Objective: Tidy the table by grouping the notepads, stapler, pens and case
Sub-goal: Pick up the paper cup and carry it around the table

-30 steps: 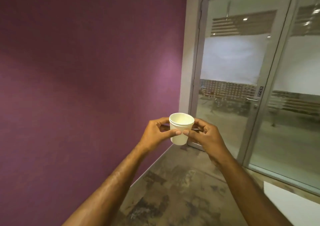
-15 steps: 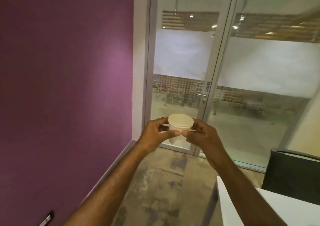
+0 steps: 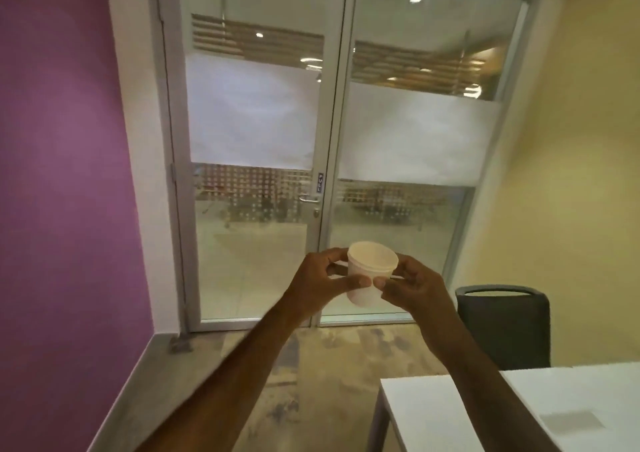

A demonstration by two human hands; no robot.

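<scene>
Both hands hold a white cup in mid-air

Up at chest height, the left hand (image 3: 317, 280) and right hand (image 3: 412, 283) pinch a small white cup (image 3: 370, 271) between fingertips and thumbs, upright, in front of glass doors (image 3: 263, 174). A white table (image 3: 450, 413) and dark chair (image 3: 504, 327) sit lower right.

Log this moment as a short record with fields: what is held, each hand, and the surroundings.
held: white paper cup, upright, in the air in front of the person
left hand: fingers curled round the cup's left side
right hand: fingers curled round the cup's right side
table: white, lower right, below the hands
chair: dark, beyond the table
door: glass, shut
task items: none in view
</scene>
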